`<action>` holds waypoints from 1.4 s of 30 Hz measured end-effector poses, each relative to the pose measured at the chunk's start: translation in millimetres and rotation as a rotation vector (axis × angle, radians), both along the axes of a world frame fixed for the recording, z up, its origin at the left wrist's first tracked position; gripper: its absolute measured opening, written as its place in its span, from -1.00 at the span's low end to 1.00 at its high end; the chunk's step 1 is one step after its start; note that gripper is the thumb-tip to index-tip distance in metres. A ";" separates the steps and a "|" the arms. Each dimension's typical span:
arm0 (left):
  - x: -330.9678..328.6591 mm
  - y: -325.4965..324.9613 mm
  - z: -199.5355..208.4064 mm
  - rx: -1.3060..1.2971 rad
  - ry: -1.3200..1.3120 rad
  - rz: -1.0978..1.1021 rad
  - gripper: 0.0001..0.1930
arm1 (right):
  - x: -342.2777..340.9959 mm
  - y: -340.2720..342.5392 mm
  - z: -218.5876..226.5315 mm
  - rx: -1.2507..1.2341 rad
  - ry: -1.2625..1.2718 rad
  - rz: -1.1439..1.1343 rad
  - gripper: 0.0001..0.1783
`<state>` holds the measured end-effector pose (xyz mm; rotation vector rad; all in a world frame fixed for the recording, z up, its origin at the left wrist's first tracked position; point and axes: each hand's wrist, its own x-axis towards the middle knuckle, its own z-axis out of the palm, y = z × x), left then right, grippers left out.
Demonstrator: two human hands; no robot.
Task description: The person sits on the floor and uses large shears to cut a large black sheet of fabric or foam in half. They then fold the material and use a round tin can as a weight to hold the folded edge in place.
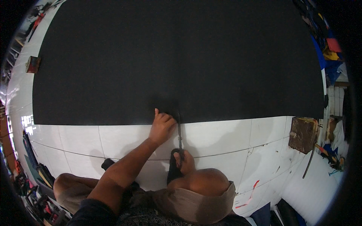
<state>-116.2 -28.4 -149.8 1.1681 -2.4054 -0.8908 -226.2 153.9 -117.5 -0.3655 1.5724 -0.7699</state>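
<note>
While the left hand (163, 125) is placed on the near edge of the black sheet (181, 56), fingers curled (whether the edge is gripped cannot be told), a long thin tool (180, 133) is clamped in the right hand (187, 161), its far end laid across that edge. Hands: apart. Sheet: spread ahead of both, on white floor tiles (79, 135). Brown block (302, 135): set at near right corner. Smaller block (33, 64): set at left edge.

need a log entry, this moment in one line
left hand: at black sheet, near edge; right hand: gripping long dark tool; tool: crosses sheet edge; beneath: white tile floor
</note>
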 end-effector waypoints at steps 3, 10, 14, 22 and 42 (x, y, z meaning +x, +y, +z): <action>-1.3 1.2 1.3 0.053 0.061 -0.030 -0.85 | -12.2 -13.5 -9.0 0.057 -0.171 -0.131 -0.58; 4.7 -6.6 2.4 0.106 0.062 -0.054 -0.87 | -12.3 -27.7 -32.0 -0.135 0.191 0.110 -0.55; 6.3 -9.9 3.6 0.121 0.050 -0.038 -0.88 | -12.9 -35.9 -20.6 -0.118 0.140 0.095 -0.56; 12.4 -25.6 6.6 0.160 0.059 -0.123 -0.84 | -19.8 -88.5 -31.7 -0.128 0.185 0.099 -0.46; 3.2 -33.8 17.6 -0.049 -0.471 -0.279 -0.39 | -38.8 -165.1 -67.5 -0.229 0.374 0.088 -0.45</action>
